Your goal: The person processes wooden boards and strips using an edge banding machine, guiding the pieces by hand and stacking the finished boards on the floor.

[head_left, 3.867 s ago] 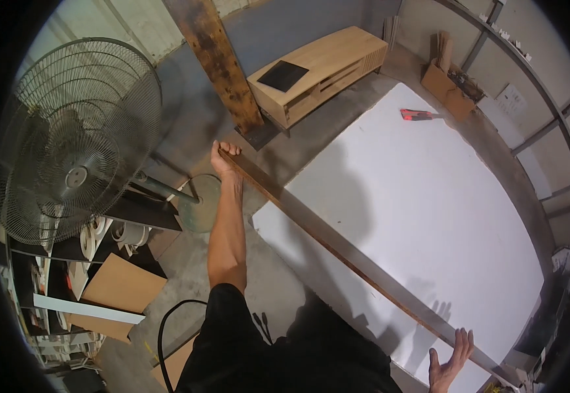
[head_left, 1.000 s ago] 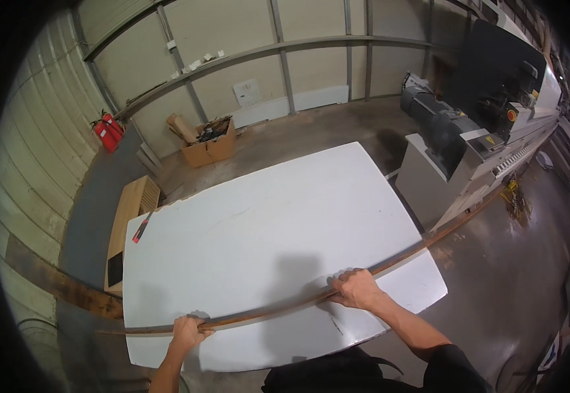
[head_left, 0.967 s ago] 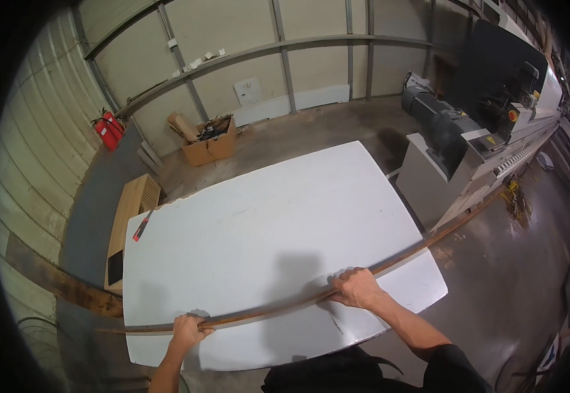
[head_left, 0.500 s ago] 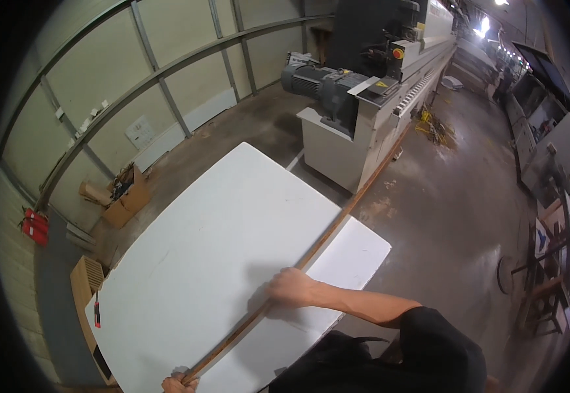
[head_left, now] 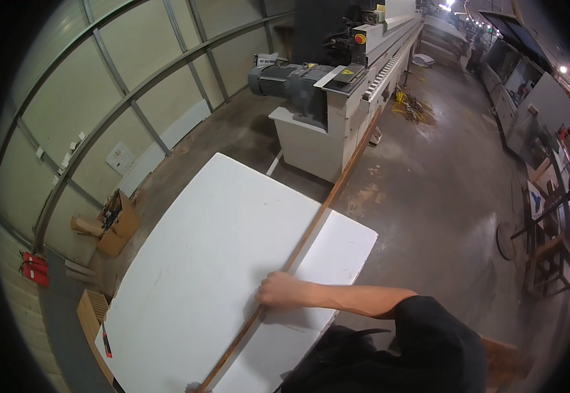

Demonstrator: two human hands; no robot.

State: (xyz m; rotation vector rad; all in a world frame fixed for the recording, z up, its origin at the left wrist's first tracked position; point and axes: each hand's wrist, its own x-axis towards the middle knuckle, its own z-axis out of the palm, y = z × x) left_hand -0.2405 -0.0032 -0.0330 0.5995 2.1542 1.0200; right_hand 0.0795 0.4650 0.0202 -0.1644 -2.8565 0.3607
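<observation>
A long, thin brown wooden strip (head_left: 310, 228) slants over a white board (head_left: 213, 242). Its far end stretches beyond the board toward the machine. My right hand (head_left: 285, 290), slightly blurred, is closed around the strip near its middle, just above the board. At the lower edge of the picture, only a small part of my left hand (head_left: 194, 387) shows, at the near end of the strip; most of it is cut off. Whether the strip rests on the board or hangs just over it, I cannot tell. A red-and-black knife-like tool (head_left: 107, 344) lies at the board's left edge.
Ahead stands a long grey machine (head_left: 308, 147) with a motor (head_left: 278, 81) and a red button. A cardboard box (head_left: 119, 226) sits by the left wall. Yellow cords (head_left: 411, 107) lie on the floor, and a cluttered bench (head_left: 553, 245) lines the right side.
The view has shifted, so the machine and board sit farther left. My right hand still grips the strip. My left hand has slipped mostly below the picture's edge.
</observation>
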